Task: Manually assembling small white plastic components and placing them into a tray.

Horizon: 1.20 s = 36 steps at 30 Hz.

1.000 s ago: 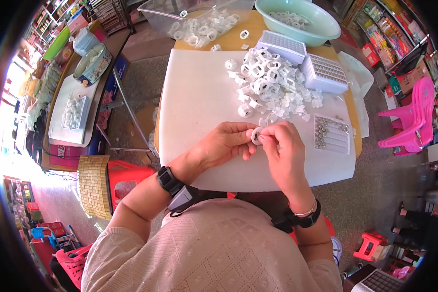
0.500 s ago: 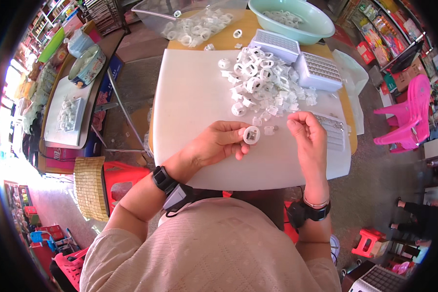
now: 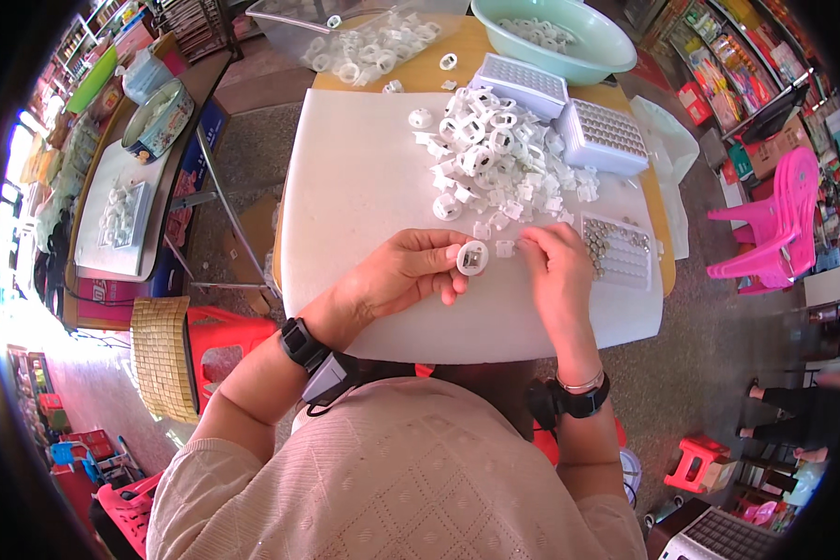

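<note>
- Setting: a white worktop point(image 3: 364, 177) stands on a grey paved floor, with cluttered stalls and shelving round the edges of the view.
- Item in hand: a small white plastic ring point(image 3: 472, 258) with a darker centre, held above the near middle of the worktop.
- Left hand point(image 3: 403, 273): fingers closed on the ring, pinching it between thumb and fingertips; a black wristband sits on the forearm.
- Right hand point(image 3: 555, 271): just right of the ring and apart from it. Fingertips are drawn together over a small white square piece point(image 3: 505, 248) on the worktop (whether they actually grip it cannot be told).
- Just beyond the hands: a loose pile of white plastic parts point(image 3: 495, 154) spreads over the far right part of the worktop.
- Right of the right hand: a flat tray of small metal discs point(image 3: 621, 250), lying near the worktop's right edge.
- Far side: two white gridded boxes point(image 3: 569, 112) beside the pile, a pale green basin point(image 3: 555, 37) holding more white parts, and a clear bag of rings point(image 3: 364, 42) to its left.
- Surroundings: a pink plastic chair point(image 3: 765, 224) to the right; a red stool point(image 3: 219, 341) and a woven basket point(image 3: 163, 355) to the left, below the worktop edge.
</note>
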Each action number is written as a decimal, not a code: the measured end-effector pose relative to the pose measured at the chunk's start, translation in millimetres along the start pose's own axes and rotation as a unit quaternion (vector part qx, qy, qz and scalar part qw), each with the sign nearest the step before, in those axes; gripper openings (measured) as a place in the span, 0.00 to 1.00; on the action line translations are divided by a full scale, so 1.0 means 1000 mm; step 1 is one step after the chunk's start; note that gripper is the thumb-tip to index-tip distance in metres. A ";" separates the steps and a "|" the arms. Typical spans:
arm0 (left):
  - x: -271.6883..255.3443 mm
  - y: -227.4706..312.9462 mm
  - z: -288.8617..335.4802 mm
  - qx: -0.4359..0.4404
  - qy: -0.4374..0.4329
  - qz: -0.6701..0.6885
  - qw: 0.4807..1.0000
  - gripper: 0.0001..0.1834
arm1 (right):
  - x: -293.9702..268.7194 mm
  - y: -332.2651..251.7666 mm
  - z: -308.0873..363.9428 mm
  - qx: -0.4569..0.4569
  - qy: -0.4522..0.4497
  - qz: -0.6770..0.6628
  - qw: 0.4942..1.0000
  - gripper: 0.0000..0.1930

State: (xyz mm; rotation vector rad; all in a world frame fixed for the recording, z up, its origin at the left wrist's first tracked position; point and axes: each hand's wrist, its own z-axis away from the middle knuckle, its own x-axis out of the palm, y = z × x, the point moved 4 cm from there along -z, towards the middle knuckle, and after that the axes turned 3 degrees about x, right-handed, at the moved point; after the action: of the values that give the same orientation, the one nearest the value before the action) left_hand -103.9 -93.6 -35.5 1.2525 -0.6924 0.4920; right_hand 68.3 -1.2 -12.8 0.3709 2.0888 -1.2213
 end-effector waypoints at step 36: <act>-0.006 -0.008 -0.003 0.024 -0.017 -0.052 0.998 0.19 | 0.003 -0.065 0.009 -0.138 -0.131 -0.064 0.980 0.14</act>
State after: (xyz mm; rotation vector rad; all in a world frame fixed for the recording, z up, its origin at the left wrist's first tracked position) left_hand -101.8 -92.7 -45.8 1.3378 -0.6432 0.4044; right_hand 34.4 -42.3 25.0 -0.0494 2.0368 -0.9722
